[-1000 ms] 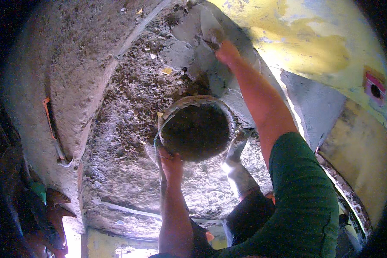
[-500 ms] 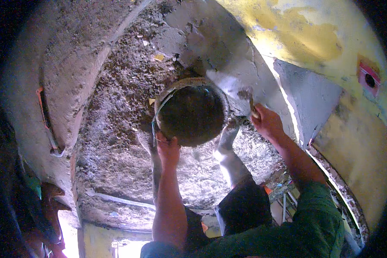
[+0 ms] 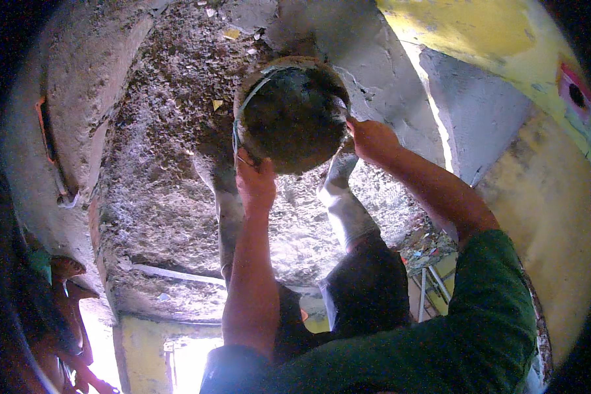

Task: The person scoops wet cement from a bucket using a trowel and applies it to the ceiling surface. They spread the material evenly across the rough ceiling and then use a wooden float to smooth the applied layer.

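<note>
A round, dark bucket (image 3: 244, 108) hangs in front of me, tilted so that its mouth faces me. My left hand (image 3: 256, 186) is closed around its near left rim, beside a thin pale handle that runs up the left side. At the right rim, my right hand (image 3: 374, 140) is closed on a trowel (image 3: 341, 107). The trowel's blade reaches inside the bucket and is mostly hidden in shadow. Whatever lies at the bottom is too dark to make out.
Rough, crumbly ground (image 3: 164, 144) with scattered chips lies around my legs. Smooth grey plaster (image 3: 400, 105) covers a surface beyond the bucket. An orange-ended cable (image 3: 46, 134) runs along the left wall. Metal bars (image 3: 423, 292) stand below at the right.
My right hand has drawn the trowel from the grey plaster leftward into the bucket. The bucket and my left hand sit higher in the picture, as the view has tilted.
</note>
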The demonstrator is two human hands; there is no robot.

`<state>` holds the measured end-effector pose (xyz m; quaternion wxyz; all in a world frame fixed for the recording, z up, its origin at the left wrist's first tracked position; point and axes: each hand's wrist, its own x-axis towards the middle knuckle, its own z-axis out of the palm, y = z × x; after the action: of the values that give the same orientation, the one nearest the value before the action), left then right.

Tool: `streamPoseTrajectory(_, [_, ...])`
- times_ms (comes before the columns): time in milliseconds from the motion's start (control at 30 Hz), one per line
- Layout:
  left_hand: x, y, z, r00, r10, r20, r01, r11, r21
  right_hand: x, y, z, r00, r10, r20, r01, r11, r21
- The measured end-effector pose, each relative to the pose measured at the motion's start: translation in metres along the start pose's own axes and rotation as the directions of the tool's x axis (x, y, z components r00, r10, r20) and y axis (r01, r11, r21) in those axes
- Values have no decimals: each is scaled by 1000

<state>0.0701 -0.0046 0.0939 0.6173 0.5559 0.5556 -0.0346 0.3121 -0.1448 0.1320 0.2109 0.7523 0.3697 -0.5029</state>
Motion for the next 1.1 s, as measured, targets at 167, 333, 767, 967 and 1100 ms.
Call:
streamPoseTrajectory(167, [-2,0,2,998,-62,12,62,996,-69,-2,-6,20,976,-216,21,210,965,159])
streamPoseTrajectory(333, [-2,5,-2,999,-46,-27,44,995,-87,31,-26,58,966,-246,-82,255,840,478])
streamPoseTrajectory(767, [11,-5,-18,992,110,-67,-91,968,236,-9,19,40,965,-236,-116,262,826,498])
streamPoseTrajectory(967, [19,-14,-20,999,-34,-38,34,999,-7,-44,26,-30,974,-202,-105,220,719,659])
streamPoseTrajectory(1100, [19,-15,-23,999,-24,-33,26,998,63,-41,36,-84,968,-133,-212,238,753,613])
